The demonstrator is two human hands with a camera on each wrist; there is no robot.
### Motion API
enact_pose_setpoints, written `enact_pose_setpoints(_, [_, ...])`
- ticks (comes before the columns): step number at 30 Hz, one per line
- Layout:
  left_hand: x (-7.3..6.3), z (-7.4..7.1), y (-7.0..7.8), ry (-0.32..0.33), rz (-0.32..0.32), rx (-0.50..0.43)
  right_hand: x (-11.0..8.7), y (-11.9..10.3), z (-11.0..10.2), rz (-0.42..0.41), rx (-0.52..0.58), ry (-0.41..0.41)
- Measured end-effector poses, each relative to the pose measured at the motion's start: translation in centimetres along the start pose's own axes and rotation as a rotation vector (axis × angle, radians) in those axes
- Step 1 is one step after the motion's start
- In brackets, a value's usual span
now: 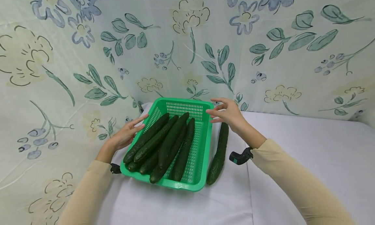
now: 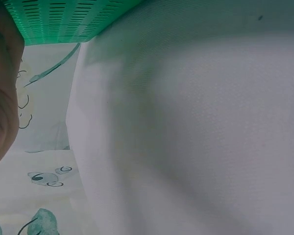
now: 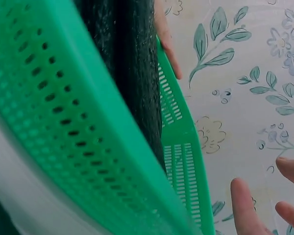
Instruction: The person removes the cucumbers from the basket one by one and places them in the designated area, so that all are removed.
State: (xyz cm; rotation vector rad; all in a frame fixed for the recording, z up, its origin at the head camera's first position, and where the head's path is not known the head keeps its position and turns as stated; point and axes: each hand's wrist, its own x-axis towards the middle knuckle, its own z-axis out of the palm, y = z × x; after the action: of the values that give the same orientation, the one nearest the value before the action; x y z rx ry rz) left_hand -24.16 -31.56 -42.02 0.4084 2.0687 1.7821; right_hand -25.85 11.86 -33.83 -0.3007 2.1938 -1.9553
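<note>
A green perforated plastic basket [image 1: 206, 147] holds several long dark-green cucumbers [image 1: 152, 142], lying lengthwise and heaped toward its left side. Along the basket's outer left wall is my left hand [image 1: 126, 136], fingers extended up to the rim; the left wrist view shows only part of this hand [image 2: 1, 93] beside the basket's slotted wall [image 2: 54, 22]. My right hand [image 1: 227, 112] hovers by the far right corner with fingers spread apart. In the right wrist view its fingers [image 3: 243, 205] stand off the rim, holding nothing. Another cucumber [image 1: 218, 156] lies outside, right of the basket.
White cloth [image 1: 293, 147] covers the table, with a seam running right of the loose cucumber. A floral curtain [image 1: 175, 39] hangs behind and along the left. Black wrist cameras [image 1: 241, 156] are strapped to both wrists.
</note>
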Motion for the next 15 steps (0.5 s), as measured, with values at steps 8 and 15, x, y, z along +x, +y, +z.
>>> enact_pose_setpoints(8, [-0.1,-0.2,0.0,0.031,-0.014,0.029,2.0,-0.5,3.4,0.097,0.156,-0.064])
enact_pose_setpoints(15, [-0.1,-0.2,0.3,0.027,-0.011,0.028,3.1,-0.2,5.8,0.156,0.208,-0.066])
